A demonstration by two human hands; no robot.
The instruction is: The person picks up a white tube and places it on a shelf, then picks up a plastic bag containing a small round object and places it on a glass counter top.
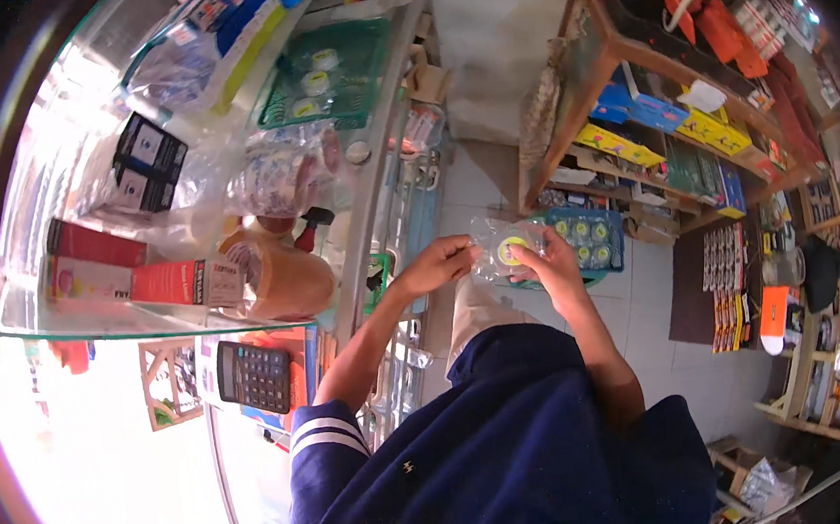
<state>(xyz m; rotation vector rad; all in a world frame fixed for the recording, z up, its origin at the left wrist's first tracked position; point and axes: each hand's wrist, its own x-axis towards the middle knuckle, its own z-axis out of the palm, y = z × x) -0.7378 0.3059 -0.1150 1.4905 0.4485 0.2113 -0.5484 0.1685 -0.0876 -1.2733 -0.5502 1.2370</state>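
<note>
Between my two hands is a clear plastic pack (pixel 488 249) with a round yellow-green label. My left hand (pixel 440 264) pinches its left edge with closed fingers. On the other side my right hand (pixel 557 270) grips it, the thumb lying over the label. Just beyond the right hand sits a blue basket (pixel 615 239) holding several packs with similar round labels. A green basket (pixel 366 47) on the glass counter to the left holds several more of the same look.
The glass counter (pixel 358 208) carries a brown tape roll (pixel 290 276), red boxes (pixel 163 282), a black box (pixel 147 159) and plastic bags. A calculator (pixel 253 375) lies nearer me, at left. To the right stands a wooden shelf (pixel 610 59) with coloured boxes, above a tiled floor (pixel 600 332).
</note>
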